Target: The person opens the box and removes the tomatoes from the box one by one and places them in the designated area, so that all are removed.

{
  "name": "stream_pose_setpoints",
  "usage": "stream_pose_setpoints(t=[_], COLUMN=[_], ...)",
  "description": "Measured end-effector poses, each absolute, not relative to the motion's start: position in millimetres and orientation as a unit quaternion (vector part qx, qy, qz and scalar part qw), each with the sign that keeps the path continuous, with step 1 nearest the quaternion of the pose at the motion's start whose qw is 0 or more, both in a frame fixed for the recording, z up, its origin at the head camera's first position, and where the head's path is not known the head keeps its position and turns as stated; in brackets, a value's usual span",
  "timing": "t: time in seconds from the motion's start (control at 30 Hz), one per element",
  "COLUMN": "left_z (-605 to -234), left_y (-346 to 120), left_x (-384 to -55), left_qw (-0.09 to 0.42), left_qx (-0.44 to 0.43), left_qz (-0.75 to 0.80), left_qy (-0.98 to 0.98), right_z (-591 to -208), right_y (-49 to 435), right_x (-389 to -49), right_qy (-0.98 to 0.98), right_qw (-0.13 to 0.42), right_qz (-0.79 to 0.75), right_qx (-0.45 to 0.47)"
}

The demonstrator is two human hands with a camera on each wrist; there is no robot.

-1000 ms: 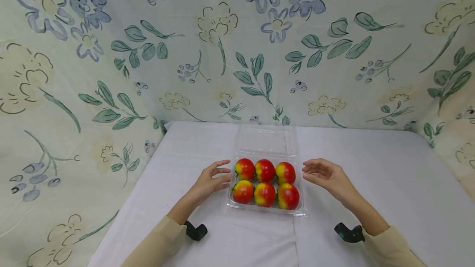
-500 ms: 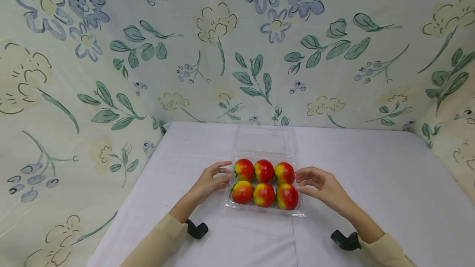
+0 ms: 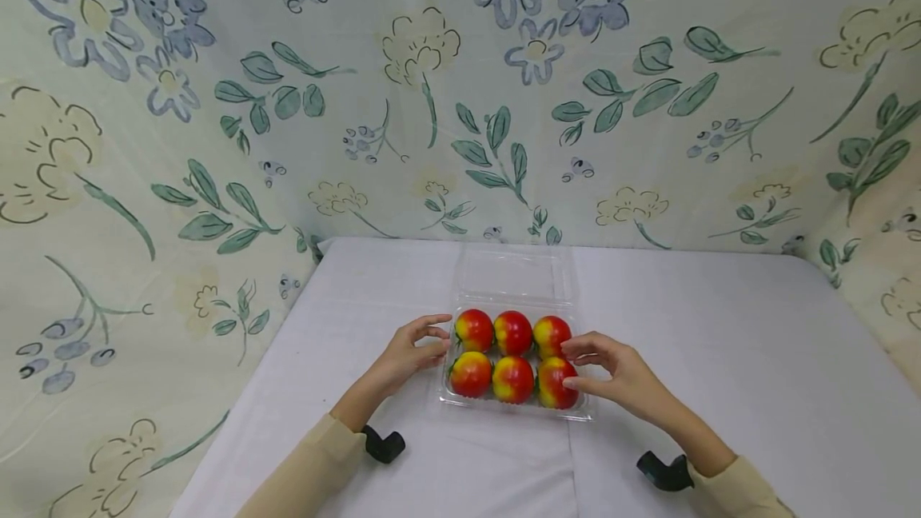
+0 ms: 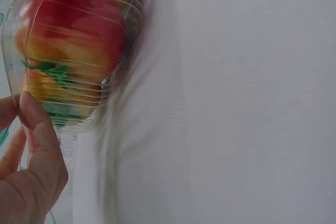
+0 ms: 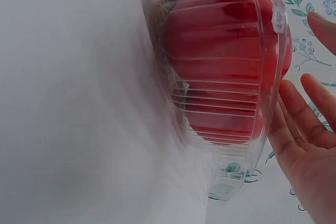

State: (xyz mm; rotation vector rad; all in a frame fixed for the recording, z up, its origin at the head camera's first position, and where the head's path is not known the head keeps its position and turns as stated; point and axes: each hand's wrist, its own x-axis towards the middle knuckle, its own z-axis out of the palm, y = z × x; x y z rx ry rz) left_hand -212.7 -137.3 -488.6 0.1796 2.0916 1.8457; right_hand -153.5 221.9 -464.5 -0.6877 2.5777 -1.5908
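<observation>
A clear plastic clamshell box (image 3: 518,409) stands on the table with its lid (image 3: 514,274) folded back, away from me. Two rows of round red-and-yellow fruits (image 3: 514,379) fill it; green leafy bits show on one fruit (image 4: 79,30) through the ribbed wall. At the box's left side, my left hand (image 3: 404,360) pinches the rim between its fingertips. Over the right rim, my right hand (image 3: 619,374) spreads thumb and fingers apart beside the front right fruit (image 3: 556,390). Whether its fingertips touch that fruit is hard to tell. No fruit is lifted.
White cloth (image 3: 403,278) covers the table, with a crease running from the box towards me. A flower-printed curtain (image 3: 417,126) hangs behind and at both sides. Black devices are worn at the left wrist (image 3: 384,446) and right wrist (image 3: 663,472).
My right hand has moved left from beside the box to over its right rim, its thumb and fingers parting. The left hand has edged slightly right to the rim. The fruits stay put.
</observation>
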Motion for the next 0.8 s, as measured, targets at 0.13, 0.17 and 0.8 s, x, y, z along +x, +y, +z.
stream_pose_setpoints(t=[0.13,0.17,0.8], left_z=[-487.9,-487.8,-489.4], left_y=[-137.9,-138.0,-138.4], left_x=[-212.4,-212.5,-212.2], left_qw=[0.172,0.172,0.182], left_qx=[0.067,0.069,0.065], left_qz=[0.647,0.647,0.656], left_qy=[0.74,0.74,0.73], right_z=[-465.6,-465.7,-469.9], right_y=[220.0,219.5,214.4], right_x=[-153.5,-153.4,-152.3], right_qy=[0.837,0.839,0.859], right_qw=[0.013,0.013,-0.012], right_qz=[-0.499,-0.496,-0.453], right_qx=[-0.225,-0.226,-0.238])
